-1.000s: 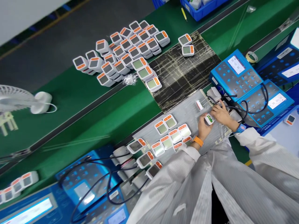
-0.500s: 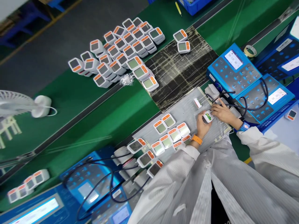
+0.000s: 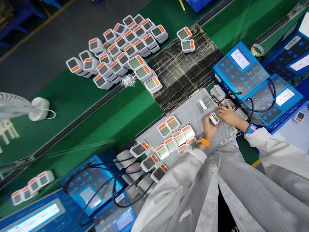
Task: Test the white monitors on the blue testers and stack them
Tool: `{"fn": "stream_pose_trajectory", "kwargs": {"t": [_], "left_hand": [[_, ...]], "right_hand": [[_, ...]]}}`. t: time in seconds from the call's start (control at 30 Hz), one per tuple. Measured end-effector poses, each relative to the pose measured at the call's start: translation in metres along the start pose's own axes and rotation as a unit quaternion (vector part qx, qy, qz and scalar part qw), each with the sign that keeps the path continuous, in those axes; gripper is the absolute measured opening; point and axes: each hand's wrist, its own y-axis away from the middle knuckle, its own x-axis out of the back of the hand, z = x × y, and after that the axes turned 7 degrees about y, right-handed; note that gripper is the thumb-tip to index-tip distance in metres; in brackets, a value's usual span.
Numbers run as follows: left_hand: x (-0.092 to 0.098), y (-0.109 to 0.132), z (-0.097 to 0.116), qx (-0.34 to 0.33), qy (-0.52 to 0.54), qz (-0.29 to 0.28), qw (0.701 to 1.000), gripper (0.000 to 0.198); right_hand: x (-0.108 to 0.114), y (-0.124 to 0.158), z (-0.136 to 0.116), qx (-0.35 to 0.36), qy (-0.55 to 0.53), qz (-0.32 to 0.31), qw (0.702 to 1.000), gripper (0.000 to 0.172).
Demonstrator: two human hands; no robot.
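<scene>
One small white plastic device [image 3: 214,119], its upturned face showing green inside, sat in the left hand [image 3: 209,129] on my feed, over the grey rectangular mat [image 3: 190,117], thumb and fingers curled snugly around it. I saw the right hand [image 3: 228,116] just beside it, fingers bent and partly spread; I could not tell whether they gripped anything. Near the left hand lay a narrow white plastic bar [image 3: 202,105]. Across the mat I had a cluster of white rounded monitors with orange button strips [image 3: 170,145]. Beyond the right hand stood two blue box-shaped instruments with lit screens [image 3: 240,69], near looping black cables [image 3: 252,106]. Farther out, stacked white monitors with grey screens [image 3: 130,36] crowded the green counter [image 3: 72,93], beside a dark scratched mat [image 3: 185,67].
</scene>
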Motion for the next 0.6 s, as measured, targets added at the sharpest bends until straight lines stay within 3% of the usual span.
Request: {"fn": "stream_pose_trajectory", "kwargs": {"t": [0.2, 0.3, 0.37, 0.4, 0.47, 0.53, 0.6], "left_hand": [[-0.001, -0.011, 0.026, -0.03, -0.076, -0.049, 0.995, 0.058], [0.031, -0.022, 0.036, -0.042, -0.12, -0.077, 0.989, 0.059], [0.072, -0.028, 0.04, -0.01, -0.186, -0.025, 0.982, 0.056], [0.096, -0.032, 0.042, 0.026, -0.238, 0.026, 0.97, 0.055], [0.141, -0.041, 0.042, 0.132, -0.371, 0.132, 0.91, 0.059], [0.174, -0.05, 0.041, 0.209, -0.485, 0.141, 0.837, 0.069], [0.188, -0.057, 0.041, 0.235, -0.549, 0.103, 0.795, 0.073]], "right_hand": [[-0.003, 0.0, -0.008, -0.032, -0.007, 0.017, 0.999, 0.032], [-0.002, 0.003, -0.016, -0.055, 0.004, 0.036, 0.998, 0.039], [0.003, 0.008, -0.022, -0.074, 0.012, 0.063, 0.995, 0.042], [0.007, 0.012, -0.025, -0.088, 0.016, 0.082, 0.993, 0.041], [0.014, 0.017, -0.034, -0.118, 0.02, 0.126, 0.985, 0.039], [0.019, 0.019, -0.047, -0.136, 0.009, 0.171, 0.976, 0.035], [0.017, 0.013, -0.067, -0.138, -0.028, 0.2, 0.97, 0.031]]}}
